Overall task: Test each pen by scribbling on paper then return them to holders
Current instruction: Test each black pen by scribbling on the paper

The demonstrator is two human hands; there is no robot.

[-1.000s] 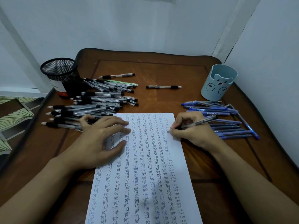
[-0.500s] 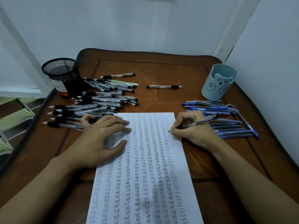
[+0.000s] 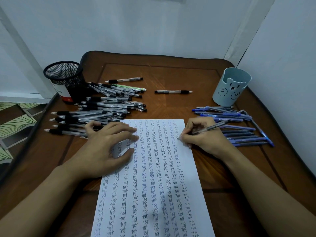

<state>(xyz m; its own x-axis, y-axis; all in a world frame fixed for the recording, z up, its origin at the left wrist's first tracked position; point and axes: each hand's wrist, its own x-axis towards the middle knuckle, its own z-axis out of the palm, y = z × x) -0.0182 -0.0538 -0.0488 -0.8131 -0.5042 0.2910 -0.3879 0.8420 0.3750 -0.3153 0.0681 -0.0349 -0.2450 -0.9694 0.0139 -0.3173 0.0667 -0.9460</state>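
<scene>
In the last second almost nothing has shifted: my right grip (image 3: pixel 205 138) still pinches the clear-barrelled pen (image 3: pixel 211 128), its tip on the right margin of the white sheet of paper (image 3: pixel 153 185) full of "test" columns, so I judge this pen is mid-scribble. My left grip (image 3: pixel 106 147), fingers spread flat, keeps pressing the sheet's upper left. Loose blue pens (image 3: pixel 239 135) lie just beyond my right grip, with the pale blue bear-face holder (image 3: pixel 230 88) behind them; the heap of black pens (image 3: pixel 102 108) and the black mesh holder (image 3: pixel 63 77) sit beyond my left grip, and neither route looks blocked.
</scene>
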